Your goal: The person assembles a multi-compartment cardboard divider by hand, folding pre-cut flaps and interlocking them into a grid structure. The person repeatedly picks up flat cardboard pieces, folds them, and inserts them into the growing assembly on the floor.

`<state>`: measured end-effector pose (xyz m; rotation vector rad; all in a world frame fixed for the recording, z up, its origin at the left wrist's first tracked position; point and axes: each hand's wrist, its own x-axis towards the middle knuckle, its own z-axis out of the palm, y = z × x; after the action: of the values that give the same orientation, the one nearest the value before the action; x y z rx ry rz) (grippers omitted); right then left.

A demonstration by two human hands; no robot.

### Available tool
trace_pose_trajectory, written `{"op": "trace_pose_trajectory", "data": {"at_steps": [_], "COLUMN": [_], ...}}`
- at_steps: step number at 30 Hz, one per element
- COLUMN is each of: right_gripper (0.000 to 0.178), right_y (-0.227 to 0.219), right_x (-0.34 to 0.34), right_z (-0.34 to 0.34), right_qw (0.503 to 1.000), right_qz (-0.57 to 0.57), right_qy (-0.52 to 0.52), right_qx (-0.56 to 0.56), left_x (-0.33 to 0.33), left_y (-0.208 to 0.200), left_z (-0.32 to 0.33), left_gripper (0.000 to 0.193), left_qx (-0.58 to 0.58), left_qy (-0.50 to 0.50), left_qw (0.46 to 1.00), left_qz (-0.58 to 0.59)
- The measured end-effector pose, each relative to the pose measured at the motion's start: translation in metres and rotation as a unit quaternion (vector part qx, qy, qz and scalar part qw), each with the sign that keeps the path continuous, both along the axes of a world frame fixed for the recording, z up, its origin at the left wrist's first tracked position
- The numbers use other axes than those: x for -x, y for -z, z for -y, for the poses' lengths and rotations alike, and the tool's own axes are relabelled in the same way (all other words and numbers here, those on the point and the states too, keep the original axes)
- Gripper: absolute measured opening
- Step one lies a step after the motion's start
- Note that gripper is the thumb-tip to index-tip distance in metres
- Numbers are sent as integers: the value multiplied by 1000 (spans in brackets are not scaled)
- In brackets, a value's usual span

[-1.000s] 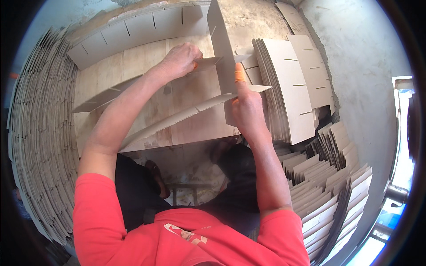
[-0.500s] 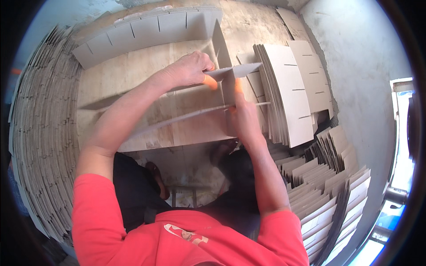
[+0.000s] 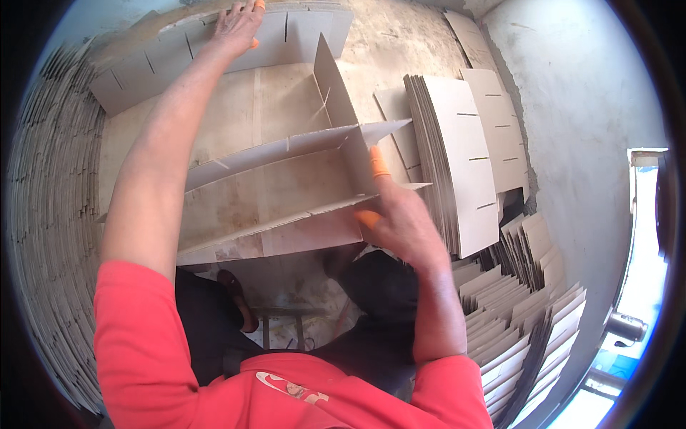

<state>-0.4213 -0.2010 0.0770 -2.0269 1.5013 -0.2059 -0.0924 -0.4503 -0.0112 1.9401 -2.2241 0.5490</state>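
My left hand reaches over the upper edge of the standing row of slotted cardboard strips at the far side, thumb and fingers apart. Orange covers show on its thumb and one finger. At the middle right, my right hand is closed on a cardboard cross strip, its orange-covered thumb and index finger against it. Two long cardboard strips, a farther one and a nearer one, stand on edge and cross that strip, their short ends poking out to its right.
Beneath lies a pale wooden board. A tall stack of cardboard lines the left side. On the right lean slotted cardboard sheets, with more cardboard pieces nearer me. A grey wall bounds the right side.
My left hand has left the crossing strips and moved far and left to the standing row. My right hand stays at the cross strip, slightly lower in view.
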Motion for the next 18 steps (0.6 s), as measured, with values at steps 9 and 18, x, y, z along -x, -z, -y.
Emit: {"op": "trace_pose_trajectory", "data": {"at_steps": [9,18], "right_gripper": [50,44], "right_y": [5,36], "right_x": [-19,-38], "right_z": [24,58], "right_qw": [924,973], "right_qz": [-152,-126], "right_qy": [76,64], "right_qx": [343,183], "left_x": [3,-9], "left_y": [4,9], "left_z": [4,7], "left_gripper": [67,56], "left_qx": [22,79], "left_qy": [25,53], "left_qw": [997,993], "left_qz": [-63,-72]}}
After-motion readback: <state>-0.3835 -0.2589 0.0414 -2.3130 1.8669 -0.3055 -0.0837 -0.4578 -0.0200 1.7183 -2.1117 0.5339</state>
